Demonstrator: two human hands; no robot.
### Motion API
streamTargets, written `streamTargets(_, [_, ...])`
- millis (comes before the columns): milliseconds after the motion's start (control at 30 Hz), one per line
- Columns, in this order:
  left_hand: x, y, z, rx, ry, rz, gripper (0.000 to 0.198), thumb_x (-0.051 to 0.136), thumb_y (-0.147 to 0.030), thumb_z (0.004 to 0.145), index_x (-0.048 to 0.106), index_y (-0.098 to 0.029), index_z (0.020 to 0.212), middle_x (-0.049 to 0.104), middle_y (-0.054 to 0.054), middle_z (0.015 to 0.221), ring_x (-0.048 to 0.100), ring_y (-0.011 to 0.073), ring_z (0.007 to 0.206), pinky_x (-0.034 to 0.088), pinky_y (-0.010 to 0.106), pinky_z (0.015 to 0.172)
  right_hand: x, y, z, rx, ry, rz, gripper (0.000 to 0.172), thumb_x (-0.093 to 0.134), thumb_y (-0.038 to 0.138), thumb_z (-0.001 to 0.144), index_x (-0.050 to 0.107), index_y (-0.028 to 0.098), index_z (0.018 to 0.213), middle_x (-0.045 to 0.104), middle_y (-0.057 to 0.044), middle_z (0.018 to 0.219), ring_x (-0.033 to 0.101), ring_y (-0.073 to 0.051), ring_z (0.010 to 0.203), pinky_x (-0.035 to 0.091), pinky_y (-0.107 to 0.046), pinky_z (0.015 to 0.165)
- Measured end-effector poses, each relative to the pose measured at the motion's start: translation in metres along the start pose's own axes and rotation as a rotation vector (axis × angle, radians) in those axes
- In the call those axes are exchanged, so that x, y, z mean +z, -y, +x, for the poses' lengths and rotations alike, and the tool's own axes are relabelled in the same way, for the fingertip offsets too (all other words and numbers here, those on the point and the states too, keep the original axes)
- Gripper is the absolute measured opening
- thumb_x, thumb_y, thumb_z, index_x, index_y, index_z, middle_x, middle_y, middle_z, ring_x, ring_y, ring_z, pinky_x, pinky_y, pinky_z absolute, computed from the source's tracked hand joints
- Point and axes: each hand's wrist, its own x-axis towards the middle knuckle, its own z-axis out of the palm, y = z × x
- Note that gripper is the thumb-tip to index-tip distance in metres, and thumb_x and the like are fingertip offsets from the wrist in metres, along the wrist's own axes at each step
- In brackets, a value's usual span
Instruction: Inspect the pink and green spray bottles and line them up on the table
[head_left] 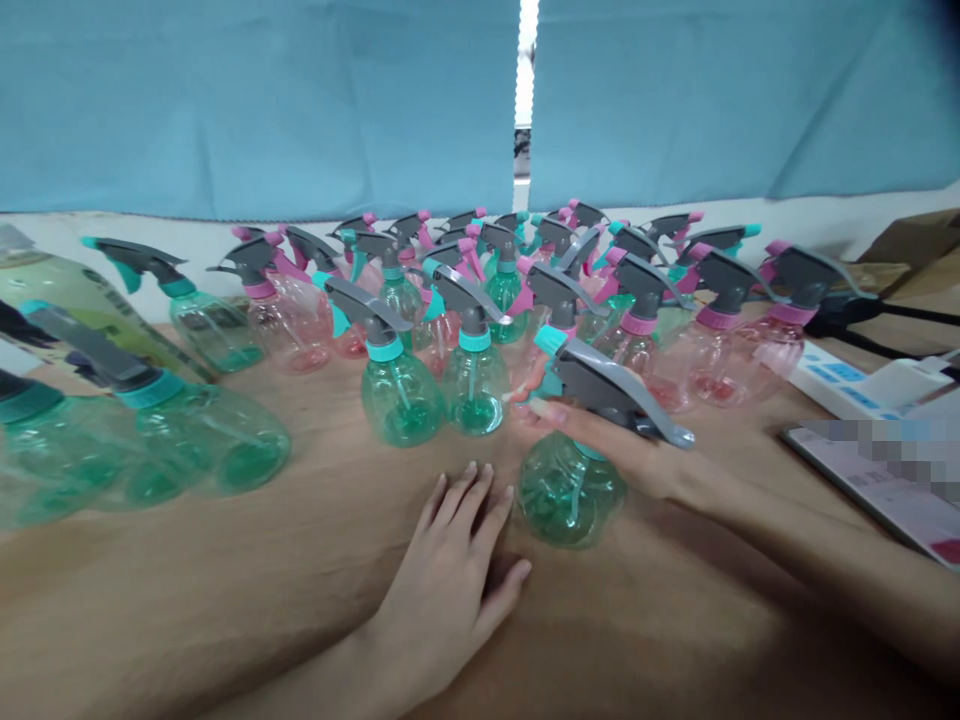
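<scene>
A green spray bottle (pixel 571 490) with a turquoise collar and grey trigger head stands upright in front of me. My right hand (pixel 622 430) is closed around its neck and head, with some fingers hidden behind it. Palm down on the brown tabletop (pixel 300 560), my left hand (pixel 457 555) lies with its fingers slightly apart and nothing in it, just left of that bottle. Two more green bottles (pixel 403 395) (pixel 475 385) stand close behind my hands.
Several pink and green spray bottles (pixel 716 350) crowd the back. More green bottles (pixel 244 440) stand at the left beside a large printed container (pixel 82 300). A phone (pixel 877 490) and a power strip (pixel 840 375) lie at the right. Blue cloth (pixel 262 110) hangs behind.
</scene>
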Motion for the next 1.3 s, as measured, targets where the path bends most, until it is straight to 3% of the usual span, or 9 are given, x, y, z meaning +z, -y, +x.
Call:
streamTargets(200, [0.0,0.0,0.001,0.002,0.008,0.007,0.054,0.058,-0.033,0.089,0.047,-0.008,0.135,0.043,0.019,0.144,0.037,0.0338,0.133,0.033,0.054,0.105,0.0,0.002,-0.001,-0.006,-0.027,0.002,0.021,0.056,0.046,0.087,0.06,0.026,0.094,0.059,0.002,0.074,0.057,-0.015,0.066,0.047,-0.031,0.064])
streamTargets(367, [0.0,0.0,0.0,0.004,0.011,0.004,0.054,0.057,-0.034,0.09,0.046,-0.008,0.136,0.043,0.019,0.144,0.036,0.0333,0.133,0.032,0.054,0.106,0.0,0.004,-0.002,-0.015,-0.043,-0.044,0.022,0.056,0.048,0.087,0.055,0.026,0.085,0.049,0.005,0.065,0.043,-0.011,0.054,0.034,-0.027,0.05])
streamTargets(667, [0.0,0.001,0.0,0.0,0.001,-0.005,0.051,0.054,-0.036,0.092,0.047,-0.01,0.135,0.043,0.017,0.144,0.036,0.0328,0.133,0.031,0.053,0.107,0.0,0.014,-0.001,-0.083,-0.08,-0.083,0.035,0.055,0.044,0.086,0.038,0.024,0.064,0.031,0.004,0.059,0.029,-0.011,0.051,0.025,-0.028,0.046])
streamTargets(767, [0.0,0.001,0.0,-0.001,0.011,0.005,0.052,0.055,-0.036,0.091,0.048,-0.009,0.135,0.042,0.018,0.144,0.036,0.0332,0.133,0.032,0.053,0.106,-0.001,0.013,-0.001,-0.065,-0.071,-0.078,0.031,0.055,0.045,0.087,0.044,0.024,0.068,0.037,0.004,0.061,0.036,-0.011,0.053,0.032,-0.027,0.049])
streamTargets(867, [0.0,0.001,0.0,-0.003,-0.001,-0.006,0.052,0.055,-0.036,0.091,0.047,-0.01,0.135,0.042,0.017,0.145,0.036,0.0329,0.133,0.032,0.053,0.106,0.0,0.007,-0.001,-0.028,-0.041,-0.051,0.025,0.054,0.05,0.087,0.056,0.025,0.085,0.048,0.003,0.065,0.047,-0.013,0.058,0.041,-0.028,0.055])
streamTargets(1000, [0.001,0.002,-0.001,-0.002,-0.018,-0.017,0.05,0.054,-0.036,0.091,0.047,-0.011,0.135,0.043,0.016,0.144,0.037,0.0326,0.133,0.032,0.052,0.106,-0.001,0.001,-0.004,0.012,-0.025,-0.046,0.027,0.054,0.051,0.087,0.058,0.028,0.101,0.053,0.003,0.069,0.053,-0.015,0.062,0.046,-0.031,0.063])
streamTargets(1300, [0.002,0.002,-0.001,0.011,-0.032,-0.005,0.051,0.054,-0.036,0.091,0.047,-0.01,0.135,0.043,0.017,0.144,0.037,0.033,0.133,0.032,0.052,0.106,-0.002,0.012,-0.002,0.001,-0.047,0.045,0.018,0.061,0.036,0.083,0.059,0.024,0.096,0.064,0.0,0.088,0.059,-0.015,0.07,0.048,-0.031,0.064])
